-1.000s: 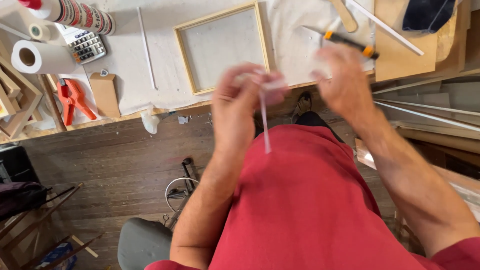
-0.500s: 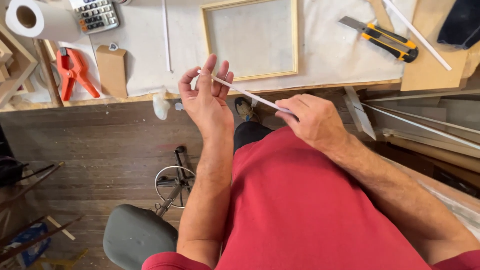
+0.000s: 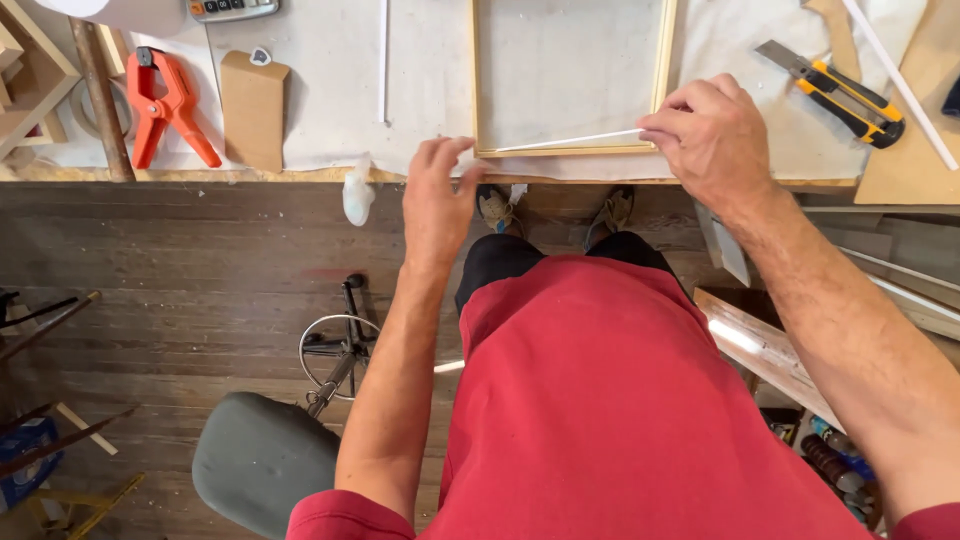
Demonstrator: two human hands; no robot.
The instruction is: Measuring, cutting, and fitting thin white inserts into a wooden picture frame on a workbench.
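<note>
Now your left hand hovers at the surface edge, fingers loosely open, just short of the thin white strip's near end. Your right hand pinches its far end over the wooden frame's bottom rail. Held one-ended, the strip could sag, bend or slip off the rail. Half a second ago both hands held it up, off the surface.

The wooden frame is cut off at the far edge; the right hand hides the white strip's right end.
</note>
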